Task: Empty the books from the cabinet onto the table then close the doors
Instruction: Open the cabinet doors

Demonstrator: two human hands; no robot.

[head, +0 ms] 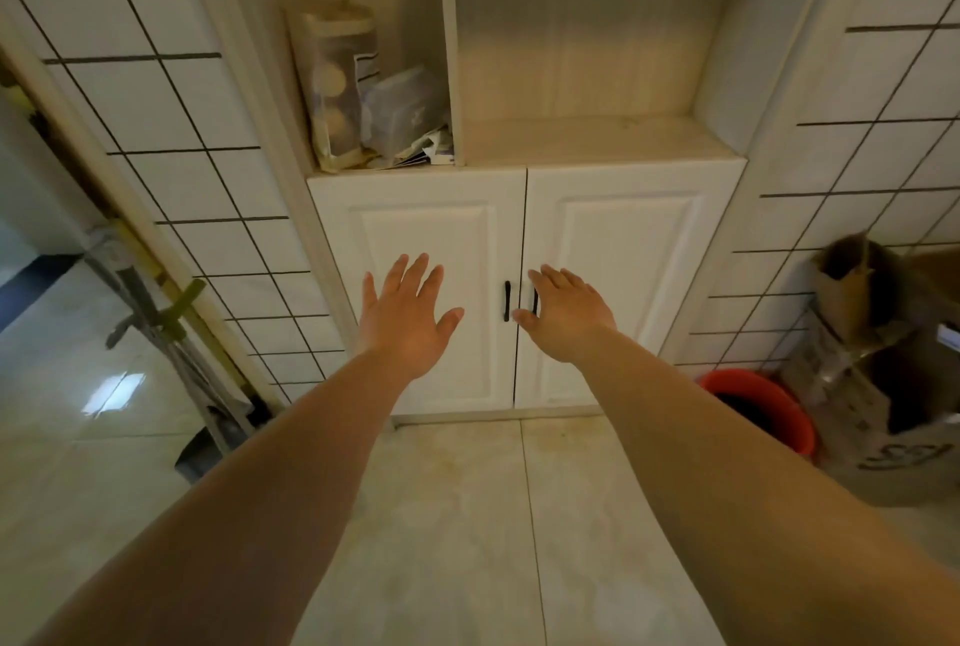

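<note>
My left hand [402,315] has its fingers spread flat before the white cabinet's left door [426,292]; my right hand [563,315] reaches, fingers loosely extended, at the right door [623,282]. Both panelled doors are closed, with 2 black handles [507,301] between my fingers.

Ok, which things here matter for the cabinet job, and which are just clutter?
Job:
- left door, shut
- right door, shut
- black handles
- left hand, open
- right hand, open, by its handle

Clutter:
- bags on open shelf
- red bucket
- cardboard boxes
- mop
</note>
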